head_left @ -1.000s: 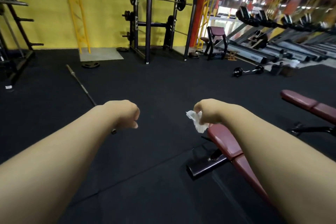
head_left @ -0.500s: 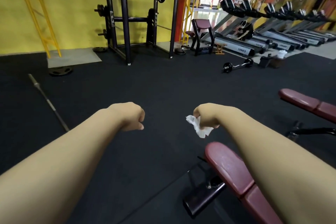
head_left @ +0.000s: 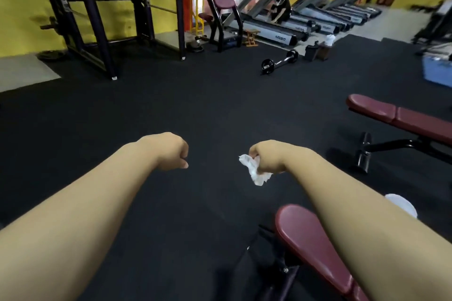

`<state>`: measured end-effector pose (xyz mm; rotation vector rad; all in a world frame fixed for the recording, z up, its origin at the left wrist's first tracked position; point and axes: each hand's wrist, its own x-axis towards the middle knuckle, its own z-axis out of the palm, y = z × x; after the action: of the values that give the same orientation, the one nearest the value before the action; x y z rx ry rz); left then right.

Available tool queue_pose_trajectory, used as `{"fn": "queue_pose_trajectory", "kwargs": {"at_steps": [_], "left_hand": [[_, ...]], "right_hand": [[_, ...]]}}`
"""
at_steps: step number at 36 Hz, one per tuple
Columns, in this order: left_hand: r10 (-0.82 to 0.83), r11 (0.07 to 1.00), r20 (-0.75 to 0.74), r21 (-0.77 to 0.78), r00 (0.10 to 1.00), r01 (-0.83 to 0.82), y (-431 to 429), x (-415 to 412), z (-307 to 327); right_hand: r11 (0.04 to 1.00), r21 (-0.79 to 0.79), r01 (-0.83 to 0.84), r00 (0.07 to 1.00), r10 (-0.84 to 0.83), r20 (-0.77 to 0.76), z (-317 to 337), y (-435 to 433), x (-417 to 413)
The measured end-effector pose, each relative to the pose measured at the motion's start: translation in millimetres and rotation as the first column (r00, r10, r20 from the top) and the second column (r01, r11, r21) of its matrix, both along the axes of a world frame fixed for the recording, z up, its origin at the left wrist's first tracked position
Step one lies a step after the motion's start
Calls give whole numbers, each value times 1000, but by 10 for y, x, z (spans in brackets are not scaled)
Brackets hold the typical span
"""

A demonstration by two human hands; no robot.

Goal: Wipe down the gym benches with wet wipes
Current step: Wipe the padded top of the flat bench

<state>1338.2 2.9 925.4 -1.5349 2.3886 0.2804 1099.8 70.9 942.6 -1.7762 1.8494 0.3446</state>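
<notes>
wet wipe (head_left: 254,170): thin white cloth-like sheet, crumpled, matt; pinched in right fingers (head_left: 256,154)
near bench pad (head_left: 310,244): maroon vinyl-look, smooth, slight sheen; below right fingers
far bench (head_left: 401,117): same maroon pad, glossy black metal frame
floor (head_left: 171,110): black, matt, fine-grained rubber look

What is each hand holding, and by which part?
The right hand grips a crumpled wet wipe by its upper part. The left hand holds nothing.
</notes>
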Motion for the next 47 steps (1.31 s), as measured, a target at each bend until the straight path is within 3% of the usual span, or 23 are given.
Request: {"fn": "queue_pose_trajectory", "kwargs": {"at_steps": [10, 17, 21, 29, 35, 40, 47], "left_hand": [[-239, 959, -35, 149, 970, 242, -1529, -862, -456], [-342, 913, -40, 221, 939, 342, -2413, -1787, -801], [-388, 892, -12, 245, 922, 379, -2988, -2404, -936], [-488, 835, -18, 283, 873, 472, -3846, -3661, -1065], [-600, 747, -29, 336, 799, 573, -4231, -4577, -1276], [-719, 630, -50, 377, 693, 680, -4565, -5534, -1572], [-878, 434, -20, 385, 477, 814, -4942, -7009, -1768]], "right_hand": [[971, 66, 228, 973, -229, 0, -327, -1008, -624], [917, 223, 332, 942, -336, -21, -749, -1703, -1492], [881, 193, 431, 898, -441, 7, -937, -2196, -2092], [740, 99, 665, 726, -673, 142, -1095, -2721, -3153], [592, 83, 802, 586, -806, 87, -1355, -2855, -3840], [449, 123, 885, 451, -892, 14, -1541, -2964, -4468], [161, 58, 985, 165, -983, -80, -1892, -3026, -5406]]}}
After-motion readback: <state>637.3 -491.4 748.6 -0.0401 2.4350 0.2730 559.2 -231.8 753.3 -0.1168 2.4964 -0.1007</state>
